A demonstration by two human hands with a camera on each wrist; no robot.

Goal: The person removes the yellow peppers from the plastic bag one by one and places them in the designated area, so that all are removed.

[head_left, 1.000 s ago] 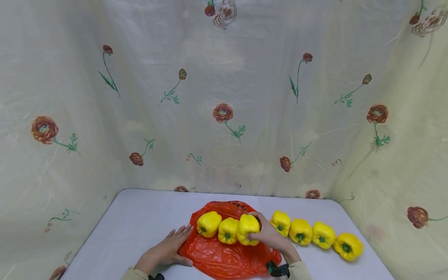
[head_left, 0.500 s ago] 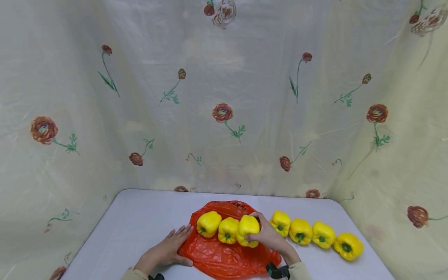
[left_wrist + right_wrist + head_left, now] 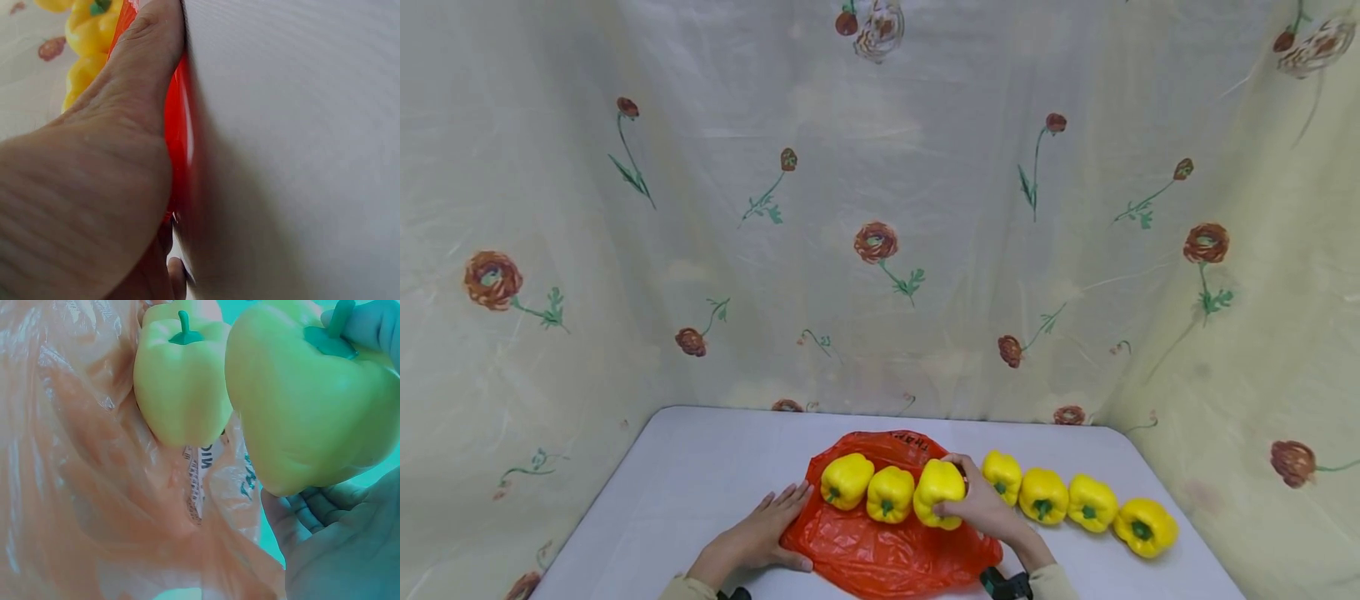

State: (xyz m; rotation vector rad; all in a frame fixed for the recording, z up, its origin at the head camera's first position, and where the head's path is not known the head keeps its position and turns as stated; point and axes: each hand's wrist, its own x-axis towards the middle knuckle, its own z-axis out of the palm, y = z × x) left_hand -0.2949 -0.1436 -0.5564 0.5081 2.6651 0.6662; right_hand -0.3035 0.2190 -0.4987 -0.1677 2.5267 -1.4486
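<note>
A red plastic bag [image 3: 880, 554] lies spread on the table, with two yellow bell peppers, one at left [image 3: 847, 481] and one in the middle [image 3: 890, 492], on top of it. My right hand [image 3: 988, 508] grips a third yellow bell pepper [image 3: 936, 487] over the bag's right part. In the right wrist view, the thumb is by the green stem of this bell pepper [image 3: 306, 406], with fingers at its other end. My left hand [image 3: 765, 529] lies flat with straight fingers at the bag's left edge. In the left wrist view, red plastic [image 3: 178, 137] shows beside the palm.
Several more yellow bell peppers stand in a slanting row right of the bag, from one beside my right hand [image 3: 1003, 473] to the last [image 3: 1146, 527]. The white table [image 3: 715, 450] meets a flower-printed curtain [image 3: 880, 333] at the back and sides.
My right hand has shifted slightly right with the bell pepper, opening a small gap from the middle one. The left hand and the other peppers stay in place.
</note>
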